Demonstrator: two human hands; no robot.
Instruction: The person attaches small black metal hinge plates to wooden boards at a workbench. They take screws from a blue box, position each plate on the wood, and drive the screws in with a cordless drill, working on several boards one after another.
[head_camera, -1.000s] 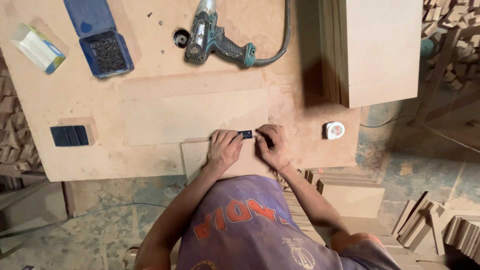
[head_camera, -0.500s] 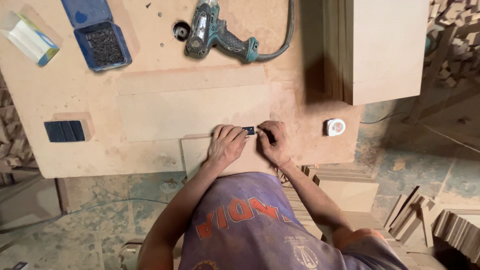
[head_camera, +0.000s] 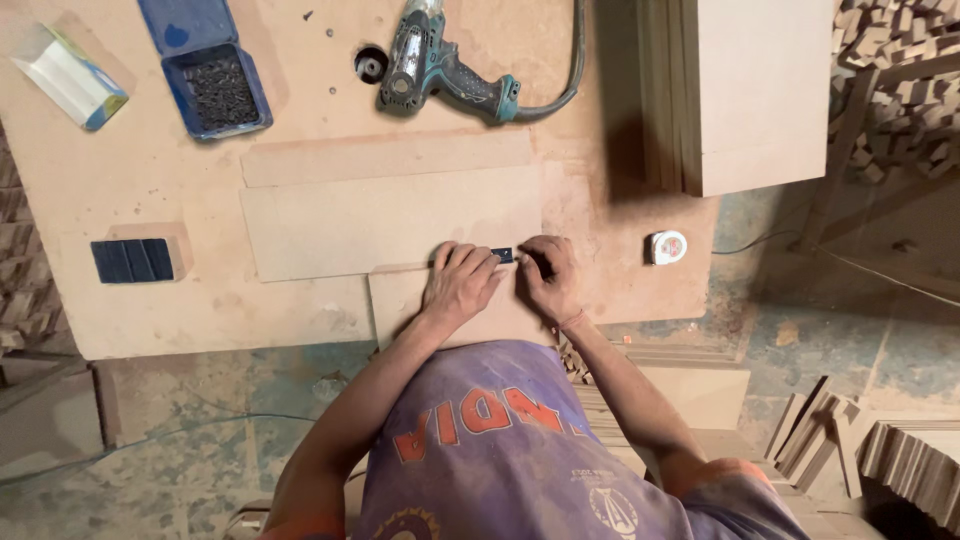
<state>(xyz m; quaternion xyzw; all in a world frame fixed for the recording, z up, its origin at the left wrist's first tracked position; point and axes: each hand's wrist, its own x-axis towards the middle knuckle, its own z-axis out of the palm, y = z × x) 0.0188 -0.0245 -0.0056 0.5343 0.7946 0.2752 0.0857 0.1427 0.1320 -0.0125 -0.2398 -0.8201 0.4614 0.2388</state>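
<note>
My left hand (head_camera: 462, 283) lies on a small fibreboard piece (head_camera: 400, 305) at the workbench's near edge, its fingertips pressing the left end of a small dark flat piece (head_camera: 503, 254). My right hand (head_camera: 548, 274) is curled with its fingertips pinched at the right end of that same dark piece. The dark piece sits where the small board meets a larger fibreboard panel (head_camera: 390, 220) lying flat behind it. What is under my right fingers is hidden.
A corded power drill (head_camera: 440, 75) lies at the back, next to a blue box of screws (head_camera: 212, 85) and a small carton (head_camera: 70, 78). A dark block (head_camera: 132, 260) sits at left, a tape measure (head_camera: 667, 246) at right, and stacked boards (head_camera: 740, 90) at back right. Offcuts (head_camera: 900, 455) cover the floor.
Both hands stay on the small dark piece in nearly the same spot; only the view shifts slightly.
</note>
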